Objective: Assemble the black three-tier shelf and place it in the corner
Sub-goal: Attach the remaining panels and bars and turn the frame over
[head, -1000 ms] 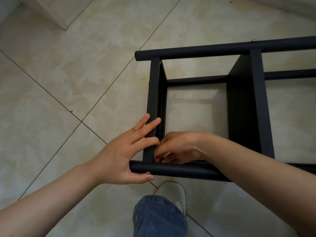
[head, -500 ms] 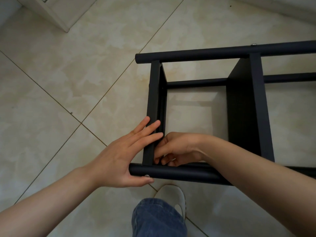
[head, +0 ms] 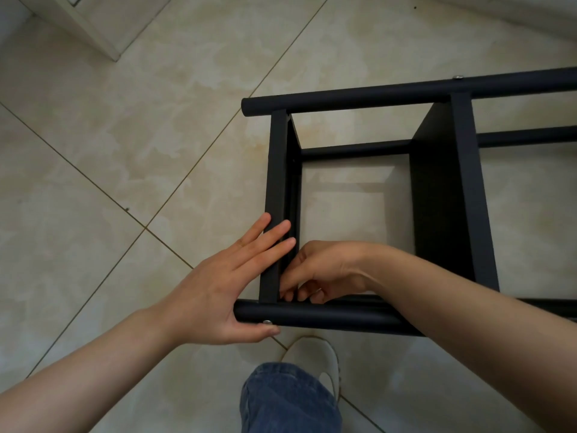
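Starting nearest the camera, a knee in blue denim point(head: 290, 401) and a white shoe point(head: 324, 354) are seen just below the black shelf point(head: 437, 195). The shelf lies on its side on the floor, right of centre, running out of the right edge.

Its near tube point(head: 343, 318) is round, matte black and closed at the end, with a silver screw head point(head: 267, 322) set in it. The left hand point(head: 218, 295) is spread, with straight fingers pressed flat against the outer face of the end panel point(head: 276, 198) and the thumb laid along the underside of the tube, beside the screw.

The right hand point(head: 324, 270) reaches inside the frame. Its fingers are curled, tips down at the inner corner where panel meets tube. Whether they pinch anything cannot be told.

Farther in, a flat, smooth-faced middle panel point(head: 437, 198) stands parallel to the end panel. The far tube point(head: 374, 96) carries a second screw point(head: 458, 77).

The floor tiles point(head: 125, 151) are glossy beige, mottled, with thin dark joints. A pale furniture base point(head: 93, 32) sits at top left.
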The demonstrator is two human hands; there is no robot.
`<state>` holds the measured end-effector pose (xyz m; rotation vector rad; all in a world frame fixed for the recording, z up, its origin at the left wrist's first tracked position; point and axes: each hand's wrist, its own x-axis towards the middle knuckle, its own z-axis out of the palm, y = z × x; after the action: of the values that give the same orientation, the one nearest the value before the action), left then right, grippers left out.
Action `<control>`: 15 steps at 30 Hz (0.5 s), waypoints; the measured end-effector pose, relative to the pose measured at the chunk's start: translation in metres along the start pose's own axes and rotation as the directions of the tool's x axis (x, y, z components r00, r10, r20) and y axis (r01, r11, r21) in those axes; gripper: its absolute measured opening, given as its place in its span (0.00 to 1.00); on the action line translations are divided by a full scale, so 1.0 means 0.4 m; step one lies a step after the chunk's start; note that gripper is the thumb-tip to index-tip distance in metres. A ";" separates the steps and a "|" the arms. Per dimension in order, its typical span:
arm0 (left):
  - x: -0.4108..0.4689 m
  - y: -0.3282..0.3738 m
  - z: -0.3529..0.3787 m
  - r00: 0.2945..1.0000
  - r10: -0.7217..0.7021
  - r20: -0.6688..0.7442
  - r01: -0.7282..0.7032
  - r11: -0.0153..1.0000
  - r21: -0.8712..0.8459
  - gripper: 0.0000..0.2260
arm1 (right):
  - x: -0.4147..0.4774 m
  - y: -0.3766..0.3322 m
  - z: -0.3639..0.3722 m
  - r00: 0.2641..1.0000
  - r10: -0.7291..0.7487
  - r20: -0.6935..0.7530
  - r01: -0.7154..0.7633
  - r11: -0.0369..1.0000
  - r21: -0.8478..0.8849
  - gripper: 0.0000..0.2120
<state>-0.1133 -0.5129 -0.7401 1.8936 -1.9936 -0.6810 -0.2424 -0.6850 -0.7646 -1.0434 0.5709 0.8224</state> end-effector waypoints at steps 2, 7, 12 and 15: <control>-0.001 0.000 0.001 1.000 0.000 -0.003 0.000 1.000 -0.005 0.45 | 0.005 -0.001 0.010 1.000 0.002 -0.022 -0.003 1.000 -0.025 0.09; -0.002 -0.002 0.003 1.000 -0.008 -0.002 0.008 1.000 -0.002 0.45 | -0.008 -0.001 -0.001 1.000 -0.004 0.008 0.004 1.000 -0.016 0.09; -0.001 -0.002 0.003 1.000 -0.005 -0.004 0.005 1.000 0.001 0.45 | -0.002 -0.003 0.012 0.998 -0.011 -0.068 0.000 0.989 -0.149 0.13; -0.002 0.000 0.002 1.000 -0.004 -0.007 0.004 1.000 0.003 0.45 | -0.001 -0.005 0.011 0.998 -0.016 -0.054 0.008 0.990 -0.142 0.10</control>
<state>-0.1135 -0.5120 -0.7408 1.9003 -1.9885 -0.6719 -0.2410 -0.6817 -0.7616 -1.2017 0.5585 0.8346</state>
